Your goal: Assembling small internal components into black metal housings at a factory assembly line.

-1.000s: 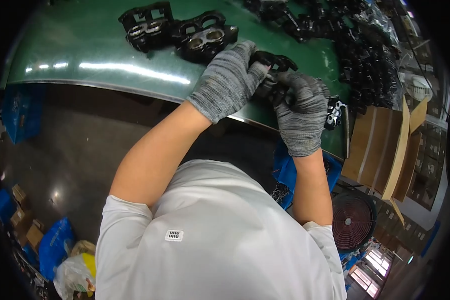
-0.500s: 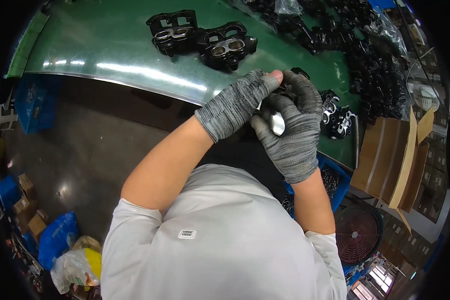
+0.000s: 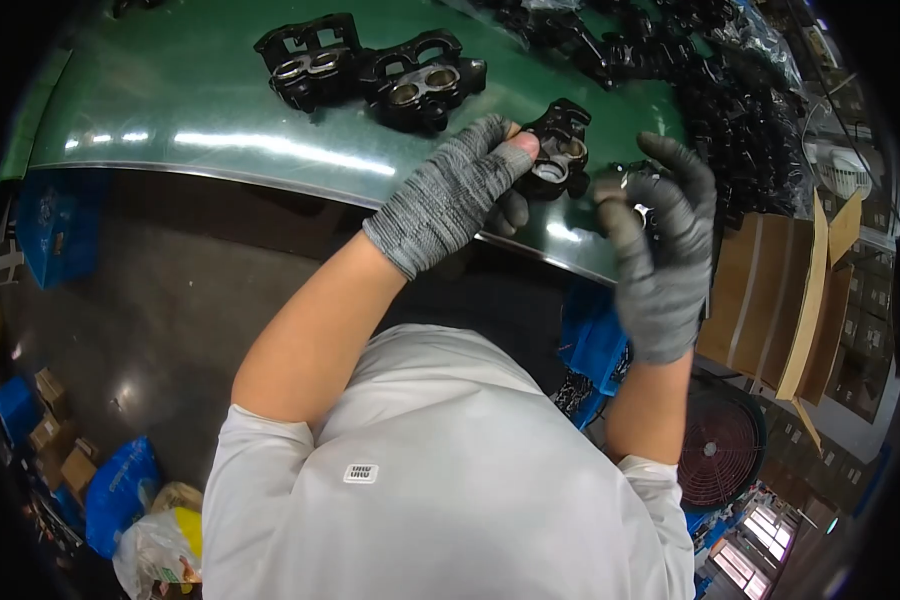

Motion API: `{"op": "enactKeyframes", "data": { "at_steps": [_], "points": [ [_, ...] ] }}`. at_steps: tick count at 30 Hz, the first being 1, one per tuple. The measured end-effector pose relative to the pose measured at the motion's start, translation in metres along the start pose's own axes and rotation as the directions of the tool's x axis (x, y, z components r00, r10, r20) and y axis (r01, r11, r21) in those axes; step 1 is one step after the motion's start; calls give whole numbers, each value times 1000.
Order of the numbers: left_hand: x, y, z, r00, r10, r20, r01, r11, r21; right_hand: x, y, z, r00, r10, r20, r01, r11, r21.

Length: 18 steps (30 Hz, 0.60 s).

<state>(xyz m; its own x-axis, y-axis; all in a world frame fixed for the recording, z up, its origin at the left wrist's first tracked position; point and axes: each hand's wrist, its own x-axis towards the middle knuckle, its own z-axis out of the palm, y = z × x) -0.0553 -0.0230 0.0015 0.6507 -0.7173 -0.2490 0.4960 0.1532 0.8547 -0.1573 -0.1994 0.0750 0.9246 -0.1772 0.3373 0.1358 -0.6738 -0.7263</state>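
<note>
A black metal part (image 3: 568, 145) with round bores sat right of center in the upper half of the frame, gripped at its left edge by a worker's gloved left hand (image 3: 455, 190) at the front of a green desk (image 3: 170, 105). The right hand (image 3: 665, 235), in a matching gray knit glove, hovered near it to the right, fingers apart and partly curled; whether they pinched anything small could not be told. Silver pieces (image 3: 631, 171) showed partly hidden behind those fingers. Two similar black castings (image 3: 425, 88) lay side by side toward the upper left, and a heap of black parts (image 3: 745, 130) filled the upper right. An open cardboard box (image 3: 755, 290) stood at the frame's right, above a round fan (image 3: 715, 450); a blue bag (image 3: 120, 495) lay lower left.
</note>
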Motion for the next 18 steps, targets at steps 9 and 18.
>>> {"op": "enactKeyframes", "data": {
  "at_steps": [9, 18],
  "points": [
    [11, -7, 2, 982, 167, -92, -139, 956, 258, 37, 16, 1, 877, -81, 474, 279, 888, -365],
    [18, -12, 0, 957, 245, -153, -195, 939, 282, 33, 7, 4, 914, 103, 393, -69, 993, -99]
  ]
}}
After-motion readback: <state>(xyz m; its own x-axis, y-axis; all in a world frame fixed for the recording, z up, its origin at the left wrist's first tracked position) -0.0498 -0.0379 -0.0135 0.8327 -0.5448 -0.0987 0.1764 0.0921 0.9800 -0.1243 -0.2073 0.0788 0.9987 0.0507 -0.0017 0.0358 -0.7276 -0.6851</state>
